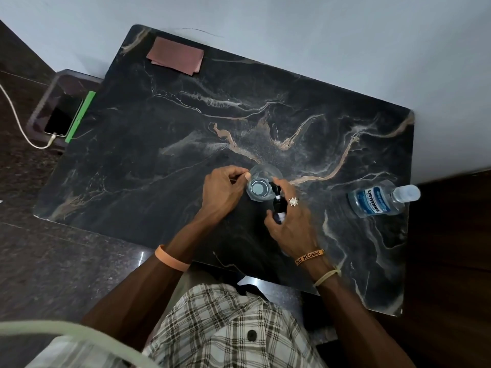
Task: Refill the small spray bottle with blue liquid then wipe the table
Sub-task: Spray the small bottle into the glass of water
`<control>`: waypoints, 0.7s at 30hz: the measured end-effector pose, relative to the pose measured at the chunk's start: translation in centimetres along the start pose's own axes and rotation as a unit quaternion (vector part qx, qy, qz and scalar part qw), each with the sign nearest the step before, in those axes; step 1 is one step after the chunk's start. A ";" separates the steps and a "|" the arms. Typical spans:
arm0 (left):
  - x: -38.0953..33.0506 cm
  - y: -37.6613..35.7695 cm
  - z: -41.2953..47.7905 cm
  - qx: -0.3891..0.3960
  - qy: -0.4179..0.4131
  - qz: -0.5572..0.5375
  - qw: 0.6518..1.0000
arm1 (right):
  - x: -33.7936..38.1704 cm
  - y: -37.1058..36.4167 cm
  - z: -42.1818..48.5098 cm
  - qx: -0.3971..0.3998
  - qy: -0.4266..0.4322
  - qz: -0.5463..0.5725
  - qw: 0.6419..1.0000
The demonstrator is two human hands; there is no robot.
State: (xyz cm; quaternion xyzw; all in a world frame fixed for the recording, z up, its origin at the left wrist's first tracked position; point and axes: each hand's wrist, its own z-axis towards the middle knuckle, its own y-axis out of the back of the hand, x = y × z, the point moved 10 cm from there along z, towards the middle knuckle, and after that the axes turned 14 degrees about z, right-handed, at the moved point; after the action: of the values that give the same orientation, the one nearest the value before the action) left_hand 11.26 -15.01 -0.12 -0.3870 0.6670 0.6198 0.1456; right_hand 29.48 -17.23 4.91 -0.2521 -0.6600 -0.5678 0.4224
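Your right hand (292, 221) held the small spray bottle (279, 208) just right of the glass (261, 185). The thumb lay curled against the bottle's left side and the other fingers wrapped over its right, so most of the dark body was hidden inside your grip. The forefinger reached forward past the ring (293, 201) to the black pump head.

In this view the bottle's long axis ran from your palm away toward the far edge of the table (159, 128). The pump head was at the far end, right against the glass's right rim, and the base was buried in your hand. I could not tell whether the bottle stood upright or leaned.

Your left hand (221, 189) sat on the glass's left side with its fingers bent, thumb and fingertip pinching the rim. The glass stood upright on the table, and a pale bluish disc showed at its bottom.

The mouthwash bottle (377, 201) with blue liquid was well to the right of the glass, cap end pointing right. A folded pink cloth (175, 55) lay far beyond the glass and to its left, at the table's far corner. Further left still, off the table, a phone (62, 119) lay with a cable plugged in.
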 end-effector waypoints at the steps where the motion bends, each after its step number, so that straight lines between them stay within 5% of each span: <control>1: 0.0 0.0 0.0 -0.001 0.001 -0.003 1.000 | 0.1 0.0 -0.1 -0.005 0.007 0.008 1.000; 6: 0.0 -0.1 0.1 0.002 0.004 0.004 1.000 | 0.0 -0.5 0.0 0.016 -0.002 -0.034 0.999; 21: 0.7 -0.8 -0.4 0.039 0.004 -0.025 0.999 | -0.2 0.7 -1.0 -0.031 -0.010 0.086 0.996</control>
State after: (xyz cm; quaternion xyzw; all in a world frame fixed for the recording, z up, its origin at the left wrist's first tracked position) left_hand 11.46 -15.53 -1.04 -0.3999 0.6816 0.5878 0.1731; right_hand 30.37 -17.97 5.09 -0.3265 -0.6223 -0.5472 0.4546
